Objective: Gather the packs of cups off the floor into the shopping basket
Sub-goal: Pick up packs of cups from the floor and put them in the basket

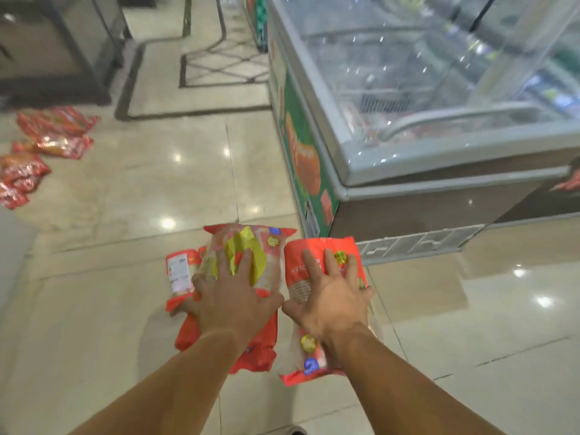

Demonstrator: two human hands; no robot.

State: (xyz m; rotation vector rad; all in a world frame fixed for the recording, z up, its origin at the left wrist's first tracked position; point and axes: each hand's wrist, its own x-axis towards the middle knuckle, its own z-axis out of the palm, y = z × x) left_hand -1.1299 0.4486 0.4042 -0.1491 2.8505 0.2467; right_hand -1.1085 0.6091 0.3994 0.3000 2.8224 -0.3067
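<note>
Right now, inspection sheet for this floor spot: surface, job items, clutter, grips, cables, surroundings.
Surface: glossy tiled floor, light glare.
Job's things: three red packs: left pack under the left hand, right pack under the right hand, a third pack partly beneath the left one. Basket: not seen.
Clutter: more red packs far left on the floor.
Grips: left hand and right hand, fingers spread flat on the packs.
Cables: nothing seen.
Surroundings: freezer on the right, dark cabinet top left.
</note>
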